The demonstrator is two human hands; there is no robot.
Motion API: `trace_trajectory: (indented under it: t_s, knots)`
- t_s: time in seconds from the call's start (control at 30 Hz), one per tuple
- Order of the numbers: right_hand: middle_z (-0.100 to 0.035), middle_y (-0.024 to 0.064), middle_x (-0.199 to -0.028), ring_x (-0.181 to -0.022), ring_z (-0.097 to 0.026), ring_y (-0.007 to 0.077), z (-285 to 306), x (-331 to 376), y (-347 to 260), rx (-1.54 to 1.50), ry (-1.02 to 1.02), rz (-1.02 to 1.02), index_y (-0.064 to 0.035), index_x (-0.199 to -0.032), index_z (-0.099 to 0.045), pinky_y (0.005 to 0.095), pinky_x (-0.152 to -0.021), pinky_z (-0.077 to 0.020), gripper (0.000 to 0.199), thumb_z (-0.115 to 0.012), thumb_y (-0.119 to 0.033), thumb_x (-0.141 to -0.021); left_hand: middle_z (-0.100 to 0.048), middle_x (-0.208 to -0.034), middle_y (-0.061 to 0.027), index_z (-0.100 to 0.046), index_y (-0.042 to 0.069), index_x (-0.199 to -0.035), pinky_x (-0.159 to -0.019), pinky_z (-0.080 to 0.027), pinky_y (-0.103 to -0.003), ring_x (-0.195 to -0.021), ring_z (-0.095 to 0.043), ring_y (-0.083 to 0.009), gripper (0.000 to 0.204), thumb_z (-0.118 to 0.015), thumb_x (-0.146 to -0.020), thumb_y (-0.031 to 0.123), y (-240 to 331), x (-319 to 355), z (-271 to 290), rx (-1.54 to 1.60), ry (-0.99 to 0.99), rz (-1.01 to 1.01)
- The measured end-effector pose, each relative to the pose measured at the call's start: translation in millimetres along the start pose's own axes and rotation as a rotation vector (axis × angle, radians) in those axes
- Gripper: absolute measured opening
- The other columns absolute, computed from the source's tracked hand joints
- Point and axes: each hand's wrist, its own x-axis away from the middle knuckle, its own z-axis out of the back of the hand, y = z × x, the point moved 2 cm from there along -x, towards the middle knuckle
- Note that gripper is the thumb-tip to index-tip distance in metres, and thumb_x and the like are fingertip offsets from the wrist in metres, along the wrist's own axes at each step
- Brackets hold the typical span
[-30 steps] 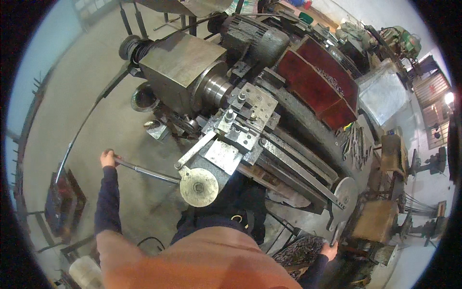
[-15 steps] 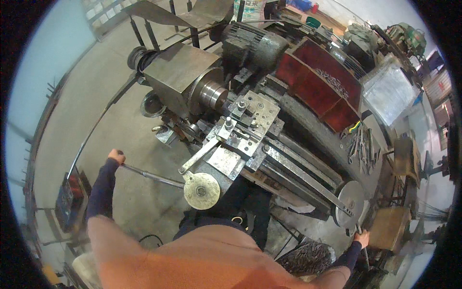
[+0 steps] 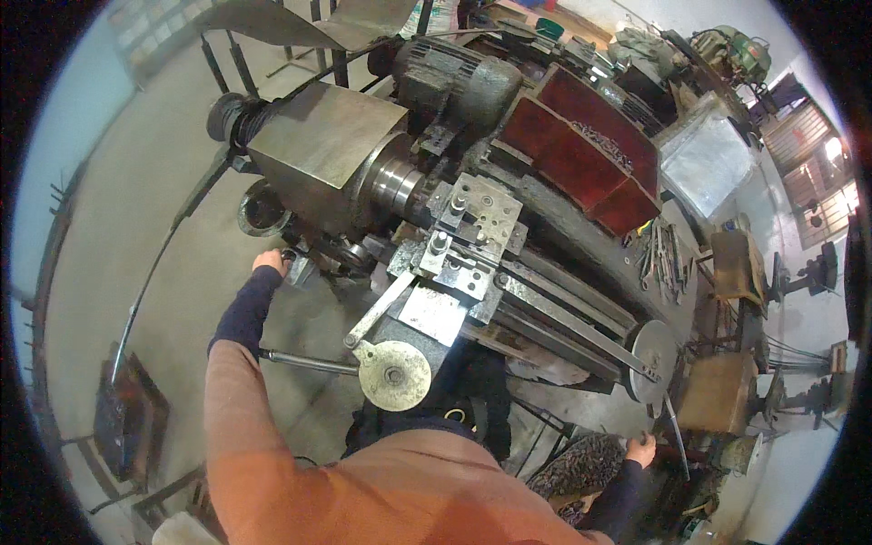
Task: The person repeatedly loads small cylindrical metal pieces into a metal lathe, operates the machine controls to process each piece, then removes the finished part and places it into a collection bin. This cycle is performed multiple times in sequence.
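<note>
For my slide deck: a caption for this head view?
Person at a lathe, left hand by the headstock, right hand low near the tail end.

My sleeves are orange-salmon over the shoulders and upper arms, with dark navy cuffs running to my left hand (image 3: 270,262) at centre left and my right hand (image 3: 641,448) at lower right. The lathe (image 3: 472,227) filling the middle of the frame is dull grey steel, its headstock cover (image 3: 318,136) a brownish olive-grey. The handwheel (image 3: 394,374) below centre is pale, worn silver. The chip tray (image 3: 581,154) at upper right is deep red. The floor (image 3: 136,209) at left is pale grey concrete. The cloth (image 3: 577,468) by my right hand is patterned, brown and black.
</note>
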Motion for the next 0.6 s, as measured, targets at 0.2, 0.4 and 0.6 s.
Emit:
trace_trajectory:
  t_s: [0.2,0.4,0.6]
  knots:
    - [-0.064,0.0167,-0.095,-0.086,-0.061,0.0290,15,-10,-50,-0.184,-0.018,0.070,-0.0040,-0.092,-0.066,0.0354,-0.077,-0.0470,0.035,-0.065,-0.013,-0.059,-0.062,-0.097,-0.0214,-0.061,-0.001,-0.095,-0.080,-0.048,-0.041,-0.094,-0.061,-0.0297,0.028,-0.052,-0.078,0.020,-26,-19,-76,0.393,-0.019,0.176]
    - [-0.064,0.0136,-0.095,-0.086,-0.061,0.0245,91,-60,-122,-0.492,0.114,0.372,-0.0017,-0.095,-0.064,0.0326,-0.079,-0.0455,0.031,-0.061,-0.009,-0.064,-0.062,-0.101,-0.0167,-0.050,0.004,-0.106,-0.081,-0.048,-0.042,-0.097,-0.059,-0.0313,0.042,-0.065,-0.073,0.025,-4,-6,-11,-0.058,-0.193,-0.142]
    - [-0.064,0.0129,-0.093,-0.089,-0.060,0.0212,167,-40,-363,-0.784,-0.169,0.828,0.0010,-0.099,-0.062,0.0302,-0.083,-0.0435,0.039,-0.058,-0.014,-0.063,-0.063,-0.094,-0.0177,-0.059,0.004,-0.096,-0.079,-0.048,-0.040,-0.093,-0.060,-0.0323,0.034,-0.067,-0.071,0.027,-5,10,25,-0.038,-0.306,-0.092]
